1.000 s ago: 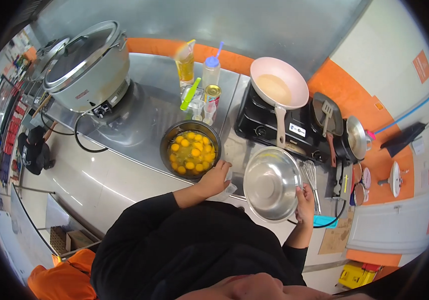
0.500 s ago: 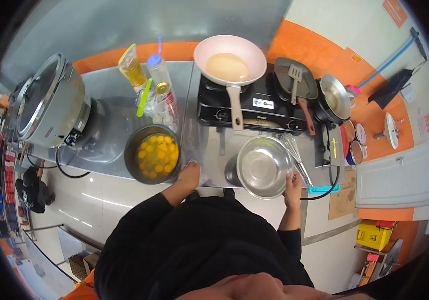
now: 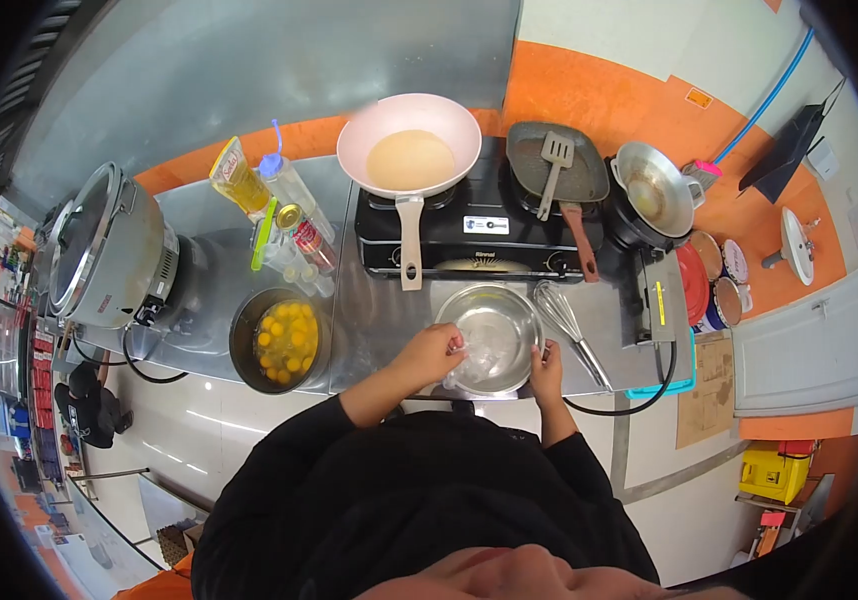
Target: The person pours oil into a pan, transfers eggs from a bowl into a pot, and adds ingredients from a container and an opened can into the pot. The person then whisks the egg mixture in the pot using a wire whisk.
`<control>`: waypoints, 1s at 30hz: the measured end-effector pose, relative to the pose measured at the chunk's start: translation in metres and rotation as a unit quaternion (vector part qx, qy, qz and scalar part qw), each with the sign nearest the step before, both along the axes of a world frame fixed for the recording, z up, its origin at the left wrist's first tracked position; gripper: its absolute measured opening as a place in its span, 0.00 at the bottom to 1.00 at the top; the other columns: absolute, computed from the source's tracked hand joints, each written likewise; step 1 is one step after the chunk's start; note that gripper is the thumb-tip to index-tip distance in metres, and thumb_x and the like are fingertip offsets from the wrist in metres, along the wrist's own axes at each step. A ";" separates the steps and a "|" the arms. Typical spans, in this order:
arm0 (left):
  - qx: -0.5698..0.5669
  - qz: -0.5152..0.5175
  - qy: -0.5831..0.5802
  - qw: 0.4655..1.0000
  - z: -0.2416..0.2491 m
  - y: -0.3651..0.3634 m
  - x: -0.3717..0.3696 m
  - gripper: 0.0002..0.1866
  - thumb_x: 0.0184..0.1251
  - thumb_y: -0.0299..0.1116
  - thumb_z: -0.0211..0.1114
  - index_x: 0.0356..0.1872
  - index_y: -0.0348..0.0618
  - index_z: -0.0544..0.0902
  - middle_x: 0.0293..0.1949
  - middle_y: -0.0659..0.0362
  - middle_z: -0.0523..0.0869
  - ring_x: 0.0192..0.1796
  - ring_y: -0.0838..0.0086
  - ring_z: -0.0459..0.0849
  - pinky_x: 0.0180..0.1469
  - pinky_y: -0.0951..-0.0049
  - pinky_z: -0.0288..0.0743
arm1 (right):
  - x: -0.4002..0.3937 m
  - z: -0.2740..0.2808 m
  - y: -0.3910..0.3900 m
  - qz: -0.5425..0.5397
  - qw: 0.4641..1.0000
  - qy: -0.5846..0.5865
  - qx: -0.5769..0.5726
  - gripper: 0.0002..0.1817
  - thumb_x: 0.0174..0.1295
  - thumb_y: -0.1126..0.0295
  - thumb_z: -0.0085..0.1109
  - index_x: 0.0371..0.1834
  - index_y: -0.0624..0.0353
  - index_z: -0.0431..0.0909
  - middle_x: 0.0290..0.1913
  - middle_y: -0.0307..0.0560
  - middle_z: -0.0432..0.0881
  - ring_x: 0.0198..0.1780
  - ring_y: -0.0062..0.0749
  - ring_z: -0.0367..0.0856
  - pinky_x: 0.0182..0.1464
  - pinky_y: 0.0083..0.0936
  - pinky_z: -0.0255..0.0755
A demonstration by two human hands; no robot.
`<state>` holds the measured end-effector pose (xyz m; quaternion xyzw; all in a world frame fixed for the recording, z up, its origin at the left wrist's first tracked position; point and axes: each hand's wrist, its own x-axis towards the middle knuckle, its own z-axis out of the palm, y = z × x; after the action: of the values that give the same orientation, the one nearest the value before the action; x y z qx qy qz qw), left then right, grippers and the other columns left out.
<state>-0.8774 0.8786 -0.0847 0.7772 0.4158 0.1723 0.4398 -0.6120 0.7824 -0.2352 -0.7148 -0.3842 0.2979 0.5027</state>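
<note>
A shiny metal bowl point(image 3: 511, 372) rests at the front edge of the steel counter. My right hand point(image 3: 546, 372) is closed on its right rim. Over the bowl's left side, my left hand point(image 3: 433, 354) pinches a crumpled clear plastic bag point(image 3: 482, 352), part of which hangs inside the bowl. A wire whisk point(image 3: 571, 328) lies just right of the bowl. Farther left stands a dark pot point(image 3: 245, 352) holding many raw egg yolks point(image 3: 287, 342) in egg white.
Behind the bowl is a black gas stove point(image 3: 449, 258) carrying a pink frying pan point(image 3: 361, 150) and a grey grill pan point(image 3: 589, 180) with a slotted spatula point(image 3: 555, 160). Bottles and an oil pouch point(image 3: 239, 180) stand left, near a large rice cooker point(image 3: 129, 260). A person point(image 3: 92, 405) crouches far left.
My left hand has moved right from beside the egg pot to above the bowl, bringing the plastic bag. The bowl now sits flatter on the counter, and the head view has shifted.
</note>
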 end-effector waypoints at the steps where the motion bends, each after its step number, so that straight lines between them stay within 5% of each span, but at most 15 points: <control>1: -0.016 0.003 0.004 1.000 -0.004 0.003 0.010 0.14 0.60 0.35 0.71 0.39 0.36 0.79 0.38 0.51 0.85 0.38 0.62 0.86 0.43 0.65 0.80 | -0.001 0.018 0.001 0.011 0.999 0.029 -0.038 0.14 0.72 0.68 0.57 0.53 0.63 0.69 0.28 0.40 0.77 0.25 0.21 0.75 0.26 0.21 0.69; 3: -0.033 0.004 0.006 0.999 -0.010 0.003 0.022 0.14 0.60 0.35 0.71 0.38 0.36 0.80 0.38 0.51 0.85 0.38 0.64 0.86 0.43 0.65 0.80 | 0.003 0.023 0.001 0.031 0.994 0.082 -0.060 0.17 0.71 0.66 0.59 0.54 0.63 0.67 0.25 0.41 0.74 0.16 0.24 0.72 0.15 0.25 0.67; 9: -0.193 0.062 -0.093 0.975 -0.024 -0.008 0.037 0.11 0.66 0.32 0.68 0.41 0.37 0.77 0.32 0.56 0.85 0.38 0.73 0.86 0.41 0.69 0.79 | 0.037 -0.001 -0.009 0.045 0.997 -0.003 -0.061 0.21 0.71 0.64 0.58 0.58 0.61 0.61 0.33 0.49 0.81 0.19 0.26 0.79 0.13 0.23 0.69; 11: -0.312 0.081 -0.201 0.925 -0.042 -0.011 0.043 0.10 0.70 0.30 0.64 0.46 0.38 0.74 0.36 0.58 0.84 0.41 0.76 0.85 0.45 0.71 0.80 | 0.046 0.010 -0.010 0.040 0.997 0.009 -0.066 0.22 0.71 0.64 0.59 0.58 0.62 0.61 0.34 0.50 0.81 0.20 0.27 0.79 0.13 0.23 0.70; 17: -0.356 0.090 -0.260 0.893 -0.064 -0.015 0.069 0.10 0.73 0.30 0.63 0.49 0.40 0.73 0.44 0.57 0.83 0.46 0.75 0.84 0.52 0.75 0.79 | 0.070 0.023 -0.018 0.042 0.994 0.086 -0.055 0.24 0.71 0.65 0.58 0.59 0.65 0.58 0.37 0.54 0.80 0.22 0.30 0.81 0.14 0.24 0.74; 20: -0.345 0.042 -0.237 0.907 -0.087 -0.013 0.078 0.16 0.74 0.32 0.63 0.56 0.40 0.72 0.52 0.56 0.82 0.48 0.75 0.83 0.52 0.74 0.79 | 0.092 0.015 -0.021 0.041 0.991 0.105 -0.074 0.22 0.71 0.66 0.58 0.59 0.65 0.60 0.36 0.54 0.80 0.21 0.32 0.81 0.15 0.28 0.74; 22: -0.328 0.011 -0.206 0.922 -0.073 -0.020 0.083 0.19 0.74 0.33 0.62 0.61 0.40 0.70 0.55 0.56 0.80 0.49 0.75 0.83 0.52 0.73 0.79 | 0.119 -0.020 -0.022 0.030 0.978 -0.199 -0.062 0.20 0.71 0.66 0.57 0.57 0.65 0.63 0.34 0.50 0.77 0.23 0.31 0.78 0.24 0.29 0.73; 24: -0.301 0.019 -0.175 0.937 -0.048 -0.029 0.072 0.23 0.74 0.34 0.62 0.65 0.41 0.68 0.59 0.56 0.78 0.51 0.74 0.82 0.52 0.72 0.79 | 0.109 0.035 -0.022 -0.012 0.973 -0.210 -0.095 0.20 0.71 0.63 0.57 0.57 0.66 0.67 0.36 0.52 0.78 0.40 0.35 0.80 0.44 0.31 0.72; 26: -0.309 -0.043 -0.159 0.937 -0.027 -0.032 0.052 0.29 0.74 0.36 0.63 0.71 0.43 0.64 0.63 0.56 0.75 0.50 0.74 0.82 0.52 0.71 0.78 | 0.101 0.061 -0.020 0.016 0.987 -0.160 -0.020 0.21 0.70 0.66 0.58 0.59 0.66 0.66 0.33 0.47 0.73 0.35 0.30 0.73 0.39 0.27 0.70; 30: -0.205 0.107 -0.188 0.955 -0.033 -0.052 -0.028 0.26 0.74 0.34 0.62 0.69 0.44 0.66 0.60 0.56 0.77 0.48 0.74 0.81 0.51 0.72 0.78 | 0.057 0.114 -0.004 0.132 0.971 -0.156 0.127 0.22 0.66 0.72 0.59 0.61 0.65 0.66 0.32 0.43 0.71 0.32 0.25 0.69 0.35 0.22 0.67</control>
<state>-0.9053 0.8270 -0.1174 0.5750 0.4324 0.2726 0.6388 -0.5547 0.7782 -0.1212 -0.6258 -0.5838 0.1953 0.4790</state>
